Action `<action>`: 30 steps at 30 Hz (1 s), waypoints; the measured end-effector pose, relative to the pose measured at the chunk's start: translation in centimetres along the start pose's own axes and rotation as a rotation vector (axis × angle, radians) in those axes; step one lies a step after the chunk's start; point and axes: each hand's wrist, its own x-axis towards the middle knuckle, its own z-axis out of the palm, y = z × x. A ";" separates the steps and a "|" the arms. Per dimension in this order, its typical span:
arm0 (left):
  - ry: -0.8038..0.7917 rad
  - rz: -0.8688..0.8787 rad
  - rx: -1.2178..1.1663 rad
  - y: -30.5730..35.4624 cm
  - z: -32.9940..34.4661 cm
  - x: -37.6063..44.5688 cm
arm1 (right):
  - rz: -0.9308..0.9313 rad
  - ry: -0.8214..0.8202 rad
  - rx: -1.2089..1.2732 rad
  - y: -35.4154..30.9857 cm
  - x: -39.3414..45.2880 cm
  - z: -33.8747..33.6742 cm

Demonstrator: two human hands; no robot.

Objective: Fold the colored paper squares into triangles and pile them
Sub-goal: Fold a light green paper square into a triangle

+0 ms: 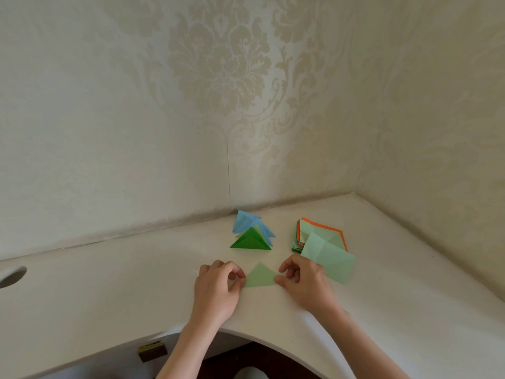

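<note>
So both hands are down on the white table [136, 291] with a light green triangle [260, 276] stretched between them. The left hand [218, 285] has its grip closed on the triangle's left corner, fingers curled in and pinching the paper. The right hand [303, 283] does the same on the right corner, thumb and fingertips nipped onto the tip. The triangle lies flat, its point aimed away from the person, long edge nearest them.

Just beyond the left grip, closer to the wall, sits the pile of folded triangles [252, 233]: a dark green one on top in front, pale green peeking out behind it, blue ones at the back and side. They're a bit fanned out, not neatly squared.

Beyond the right grip and a little to its right is the stack of unfolded squares [319, 235], orange edges showing around pale green sheets. One creased light green sheet [329, 259] has slid off the front of that stack and lies right beside the right hand's knuckles, maybe touching, can't quite tell.

Patterned cream wallpaper [218, 91] runs behind it all.
</note>
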 end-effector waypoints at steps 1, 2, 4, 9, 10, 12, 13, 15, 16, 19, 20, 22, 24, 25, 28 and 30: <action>0.005 0.004 0.012 0.0 0.1 0.0 | -0.009 0.001 0.012 0.0 -0.1 0.0; 0.019 0.009 0.044 0.0 0.2 -0.1 | -0.015 0.005 0.013 0.0 -0.2 0.0; 0.061 -0.005 0.129 0.7 0.6 -0.3 | -0.017 0.018 0.006 -0.1 -0.3 0.1; 0.128 -0.054 0.407 2.4 1.8 -0.4 | -0.002 0.034 0.029 -0.1 -0.3 0.3; 0.128 -0.050 0.388 2.4 1.8 -0.3 | 0.005 0.030 0.039 -0.1 -0.3 0.3; 0.123 -0.046 0.276 1.8 1.6 -0.3 | 0.015 0.023 0.059 0.0 -0.2 0.2; 0.127 -0.030 0.201 1.4 1.4 -0.3 | 0.015 0.023 0.066 0.0 -0.2 0.1; 0.151 0.012 0.080 0.6 0.9 -0.4 | 0.011 0.030 0.073 0.0 -0.2 0.2; 0.160 0.030 0.056 0.4 0.7 -0.5 | 0.011 0.036 0.077 0.0 -0.3 0.3; 0.181 0.101 0.129 1.2 0.7 -0.8 | 0.002 0.053 0.083 0.0 -0.4 0.5; 0.180 0.119 0.151 1.9 0.8 -0.9 | -0.002 0.058 0.078 0.0 -0.4 0.5; 0.158 0.109 0.181 3.2 1.2 -1.0 | -0.015 0.062 0.057 0.0 -0.5 0.5; 0.100 0.060 0.179 3.8 1.4 -0.8 | -0.024 0.062 0.048 0.1 -0.5 0.5; 0.063 0.026 0.156 3.9 1.3 -0.6 | -0.023 0.061 0.046 0.1 -0.6 0.6; -0.014 -0.051 0.059 3.4 1.2 0.3 | -0.031 0.071 0.038 0.3 -0.5 0.6; -0.036 -0.058 0.006 3.3 1.1 0.8 | -0.044 0.072 0.037 0.3 -0.5 0.7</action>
